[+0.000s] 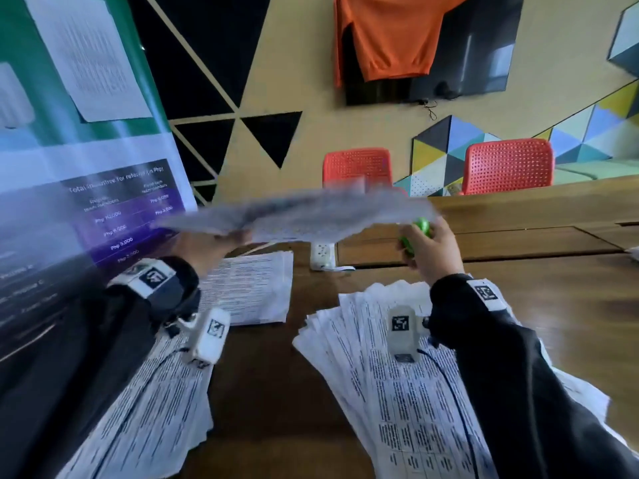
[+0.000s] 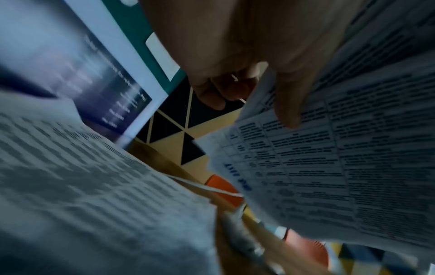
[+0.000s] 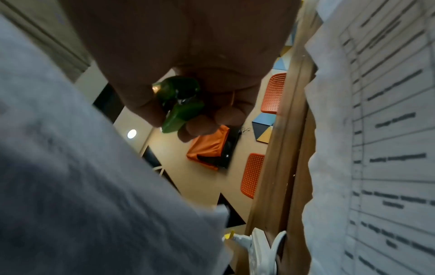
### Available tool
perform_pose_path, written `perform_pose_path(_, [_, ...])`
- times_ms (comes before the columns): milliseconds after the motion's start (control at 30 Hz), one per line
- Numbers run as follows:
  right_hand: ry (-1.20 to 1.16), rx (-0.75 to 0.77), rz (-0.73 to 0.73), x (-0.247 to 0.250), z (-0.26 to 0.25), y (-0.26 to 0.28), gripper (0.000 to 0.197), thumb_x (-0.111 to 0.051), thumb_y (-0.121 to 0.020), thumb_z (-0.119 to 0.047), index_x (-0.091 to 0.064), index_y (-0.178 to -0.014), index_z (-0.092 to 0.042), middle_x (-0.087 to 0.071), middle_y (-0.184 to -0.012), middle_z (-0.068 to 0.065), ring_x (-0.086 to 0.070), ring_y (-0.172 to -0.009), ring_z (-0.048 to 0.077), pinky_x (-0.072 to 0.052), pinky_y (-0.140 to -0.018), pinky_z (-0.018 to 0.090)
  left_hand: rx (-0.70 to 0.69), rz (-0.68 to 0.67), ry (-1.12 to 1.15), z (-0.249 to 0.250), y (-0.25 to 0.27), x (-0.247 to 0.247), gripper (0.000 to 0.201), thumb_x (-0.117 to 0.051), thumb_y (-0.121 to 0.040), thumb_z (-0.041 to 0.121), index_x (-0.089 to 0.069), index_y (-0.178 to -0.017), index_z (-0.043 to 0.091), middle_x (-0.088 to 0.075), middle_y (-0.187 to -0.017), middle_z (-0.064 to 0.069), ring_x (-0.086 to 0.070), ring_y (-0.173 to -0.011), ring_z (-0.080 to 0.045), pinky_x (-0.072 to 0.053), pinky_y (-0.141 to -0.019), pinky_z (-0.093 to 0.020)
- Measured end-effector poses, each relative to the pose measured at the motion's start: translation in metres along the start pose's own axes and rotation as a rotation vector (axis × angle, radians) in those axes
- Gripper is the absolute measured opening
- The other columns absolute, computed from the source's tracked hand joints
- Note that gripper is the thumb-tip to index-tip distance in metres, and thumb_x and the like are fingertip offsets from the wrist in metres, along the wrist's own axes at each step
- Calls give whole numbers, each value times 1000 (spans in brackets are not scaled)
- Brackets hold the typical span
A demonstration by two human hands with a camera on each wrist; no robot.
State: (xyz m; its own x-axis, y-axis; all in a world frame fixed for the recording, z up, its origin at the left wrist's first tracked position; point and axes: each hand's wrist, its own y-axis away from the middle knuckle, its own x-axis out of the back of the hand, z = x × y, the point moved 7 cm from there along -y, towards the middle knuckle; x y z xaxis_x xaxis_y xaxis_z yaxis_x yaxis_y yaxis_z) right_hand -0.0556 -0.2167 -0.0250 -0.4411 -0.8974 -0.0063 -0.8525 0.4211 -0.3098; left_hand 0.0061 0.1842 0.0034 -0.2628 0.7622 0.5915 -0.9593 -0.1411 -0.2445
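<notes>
My left hand (image 1: 214, 245) holds a set of printed sheets (image 1: 297, 216) up above the table, blurred by motion. In the left wrist view the thumb (image 2: 288, 104) presses on the printed sheets (image 2: 341, 167) and the other fingers curl behind them. My right hand (image 1: 428, 247) grips a small green stapler (image 1: 416, 235) just to the right of the raised sheets. The right wrist view shows the green stapler (image 3: 181, 106) enclosed by curled fingers (image 3: 200, 126).
Fanned piles of printed forms lie on the wooden table (image 1: 269, 392): one at the right (image 1: 397, 392), one at the lower left (image 1: 145, 402), one farther back (image 1: 252, 288). A white power strip (image 1: 321, 255) sits mid-table. Two red chairs (image 1: 508, 165) stand behind; a banner (image 1: 69, 167) stands left.
</notes>
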Motion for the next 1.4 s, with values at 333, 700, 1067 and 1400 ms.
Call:
perform_pose_path(333, [-124,-204,-175,-36,24,16,15,-62,-93,-29,-60,-95,-14,-58,-76,6,-54,-62,19,-41,-56,30,352,-156,549,-98,44,-31,40,-47,-95,-11,-51,-126,13,-61,-109,-11,-57,-75,-22,-56,-55,-28])
perform_pose_path(700, [-121,-228,-649,-117,16,74,50,-83,-74,-17,-55,-114,-12,-72,-105,19,-62,-85,22,-42,-62,29,532,-400,511,-91,74,-72,14,-70,-88,7,-57,-94,6,-55,-79,-17,-53,-56,-25,-45,-45,-29])
perform_pose_path(1067, [392,-25,-794,-164,-16,88,18,-51,-94,-29,-62,-108,-24,-66,-105,10,-64,-83,22,-52,-69,38,259,-432,388,-85,69,-71,17,-81,-79,16,-72,-66,10,-74,-78,-6,-67,-73,-27,-58,-75,-38])
perform_pose_path(1400, [938,461,-815,-197,-30,92,21,-73,-83,-37,-65,-103,-34,-66,-92,-11,-59,-82,14,-50,-72,33,257,-418,823,-75,78,-76,15,-74,-81,4,-79,-94,8,-78,-90,-10,-70,-83,-23,-56,-91,-40])
